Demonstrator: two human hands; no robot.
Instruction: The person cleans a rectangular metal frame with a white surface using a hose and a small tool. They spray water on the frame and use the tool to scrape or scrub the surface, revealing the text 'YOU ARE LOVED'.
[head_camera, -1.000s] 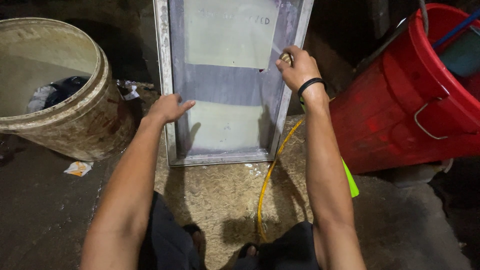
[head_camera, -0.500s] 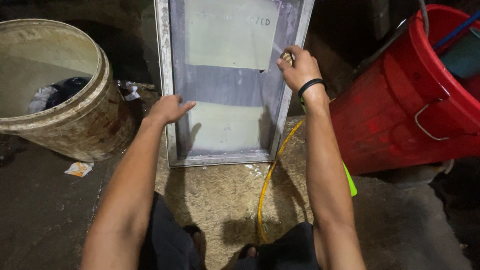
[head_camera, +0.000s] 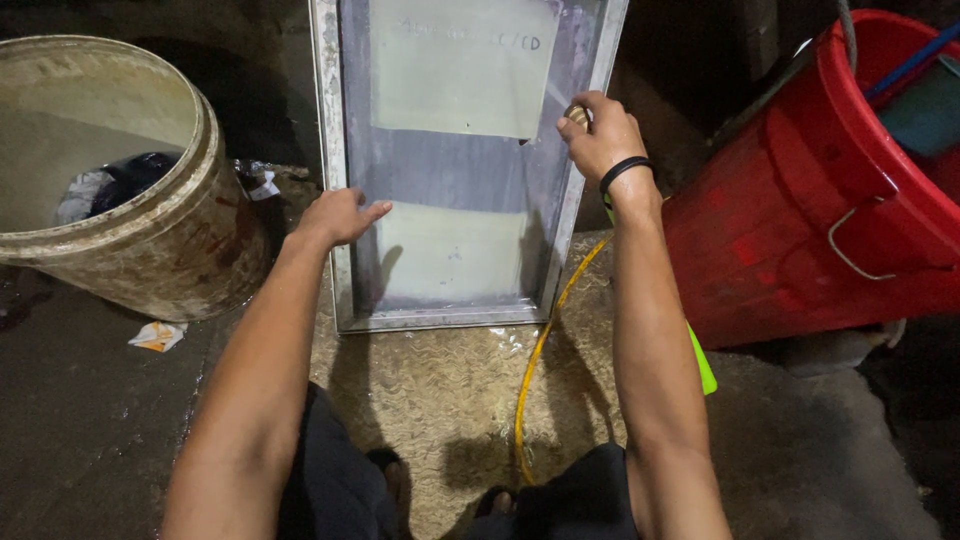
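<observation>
A metal-framed printing screen (head_camera: 340, 170) stands upright on the wet floor in front of me, its grey mesh (head_camera: 450, 170) carrying two pale rectangular patches. My left hand (head_camera: 338, 216) rests on the frame's left rail, fingers spread over the mesh. My right hand (head_camera: 597, 135), a black band at its wrist, is shut on a small nozzle held at the frame's right rail. A thin jet runs from it up across the mesh. A yellow hose (head_camera: 540, 355) drops from that hand along the floor toward my feet.
A dirty cream tub (head_camera: 170, 250) holding dark cloth stands at the left. A big red bucket (head_camera: 800, 240) with a wire handle leans at the right. A crumpled wrapper (head_camera: 157, 335) lies on the dark floor. A green strip (head_camera: 700, 365) shows behind my right forearm.
Both hands stay where they were on the frame. The view has shifted only slightly.
</observation>
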